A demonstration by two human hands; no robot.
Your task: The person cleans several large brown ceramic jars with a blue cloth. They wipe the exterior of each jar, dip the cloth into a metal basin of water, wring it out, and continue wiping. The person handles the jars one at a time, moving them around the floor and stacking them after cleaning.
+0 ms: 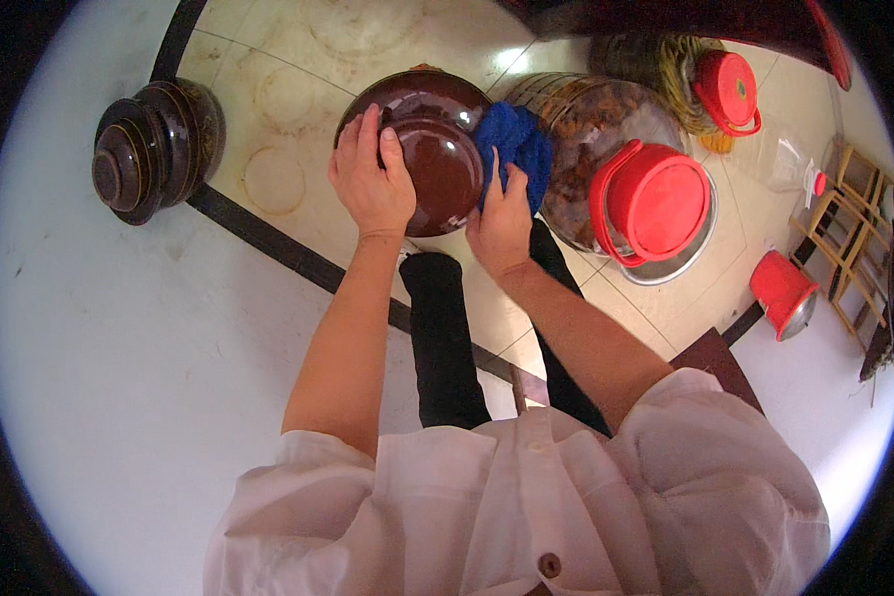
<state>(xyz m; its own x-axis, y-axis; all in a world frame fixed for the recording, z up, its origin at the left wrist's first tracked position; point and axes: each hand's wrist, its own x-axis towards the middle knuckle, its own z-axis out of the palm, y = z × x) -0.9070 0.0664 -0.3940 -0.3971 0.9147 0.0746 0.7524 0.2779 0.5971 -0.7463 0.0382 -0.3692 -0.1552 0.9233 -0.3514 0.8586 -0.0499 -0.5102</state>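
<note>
A glossy dark brown ceramic jar (443,175) with a rounded lid stands on the floor before me. My left hand (376,175) lies against the left side of its lid, with the fingers pointing away from me. In my right hand (503,216) is a bunched blue cloth (518,145), pressed to the jar's right side. Part of the cloth hides the jar's edge. Close by on the right stands a large clear jar (574,179) with brown contents and a red lid (667,201).
Stacked dark glazed pots (156,153) stand by the wall at the left. Further right are a second red-lidded jar (726,89), a clear plastic bottle (778,160), a red bucket (778,287) and a wooden rack (838,223). A metal basin (704,253) rims the large jar's near side.
</note>
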